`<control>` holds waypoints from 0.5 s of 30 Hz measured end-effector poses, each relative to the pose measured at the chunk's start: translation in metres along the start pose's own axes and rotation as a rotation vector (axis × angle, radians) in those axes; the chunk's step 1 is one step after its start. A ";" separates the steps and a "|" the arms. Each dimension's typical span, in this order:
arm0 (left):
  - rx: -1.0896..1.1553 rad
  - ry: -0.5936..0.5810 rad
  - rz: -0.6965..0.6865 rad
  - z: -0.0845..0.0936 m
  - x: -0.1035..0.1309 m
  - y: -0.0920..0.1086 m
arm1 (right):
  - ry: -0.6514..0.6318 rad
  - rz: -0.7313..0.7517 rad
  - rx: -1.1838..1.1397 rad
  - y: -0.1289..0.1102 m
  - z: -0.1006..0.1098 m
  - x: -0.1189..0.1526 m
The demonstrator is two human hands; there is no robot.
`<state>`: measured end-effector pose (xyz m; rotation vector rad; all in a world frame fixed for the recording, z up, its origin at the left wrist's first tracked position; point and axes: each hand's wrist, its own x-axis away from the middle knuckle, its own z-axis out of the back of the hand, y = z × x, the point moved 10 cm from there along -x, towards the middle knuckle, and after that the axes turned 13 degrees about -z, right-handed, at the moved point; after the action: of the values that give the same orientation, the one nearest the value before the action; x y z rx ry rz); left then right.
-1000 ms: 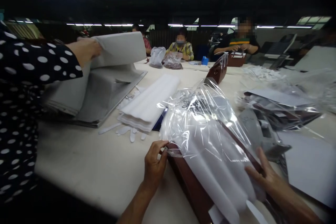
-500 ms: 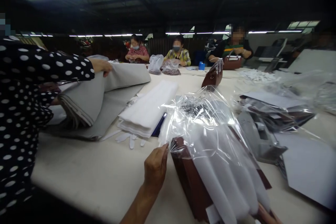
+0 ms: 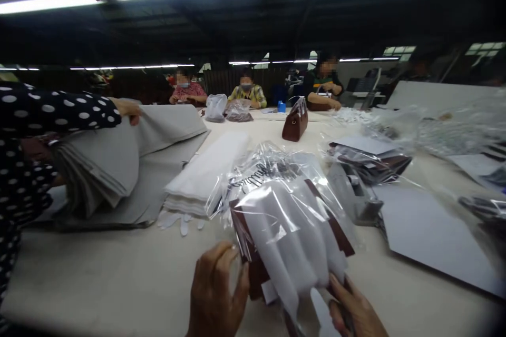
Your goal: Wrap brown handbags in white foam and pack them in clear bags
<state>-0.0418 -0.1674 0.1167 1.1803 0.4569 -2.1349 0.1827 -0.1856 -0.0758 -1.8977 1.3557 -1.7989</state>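
Left hand (image 3: 217,289), thumb and fingers parted, is beside the brown bag (image 3: 259,275), partly under clear plastic (image 3: 272,154). Right hand (image 3: 356,306) touches white padding (image 3: 294,245); hold not determinable

Brown bag (image 3: 256,274) part-hidden by padding (image 3: 292,255)

No word can be read with certainty. Black, looping, script-like lettering (image 3: 255,177) stands on the crumpled far part of the shiny, clear plastic bag (image 3: 282,210) — folds and glare break up its letters. A small, white, four-cornered tag (image 3: 269,291) shows at the near end of the dark brown, smooth-sided bag (image 3: 258,273) — any print on it cannot be made out.
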 end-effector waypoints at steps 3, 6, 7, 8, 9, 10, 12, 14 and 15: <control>-0.160 -0.085 -0.089 -0.012 -0.034 0.005 | 0.019 -0.029 -0.027 0.002 -0.010 0.007; -0.227 -0.321 -0.132 -0.051 -0.060 0.004 | -0.001 -0.032 -0.005 0.001 -0.019 0.014; -0.226 -0.375 -0.152 -0.062 -0.066 0.007 | -0.004 -0.029 0.010 0.000 -0.021 0.017; -0.201 -0.415 -0.194 -0.072 -0.071 0.016 | -0.001 -0.017 0.025 -0.002 -0.024 0.019; -0.149 -0.443 -0.260 -0.081 -0.075 0.029 | 0.012 0.002 0.034 -0.004 -0.025 0.021; -0.076 -0.459 -0.341 -0.086 -0.076 0.047 | 0.027 0.029 0.027 -0.007 -0.026 0.023; 0.090 -0.418 -0.494 -0.083 -0.077 0.084 | 0.038 0.075 -0.033 -0.010 -0.028 0.022; 0.187 -0.295 -0.545 -0.066 -0.075 0.103 | 0.017 0.097 -0.104 -0.010 -0.030 0.019; 0.183 -0.212 -0.518 -0.055 -0.072 0.100 | 0.004 0.092 -0.129 -0.008 -0.029 0.016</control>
<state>0.0888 -0.1823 0.1486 0.9876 0.5212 -2.7643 0.1585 -0.1803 -0.0522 -1.8606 1.5686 -1.7109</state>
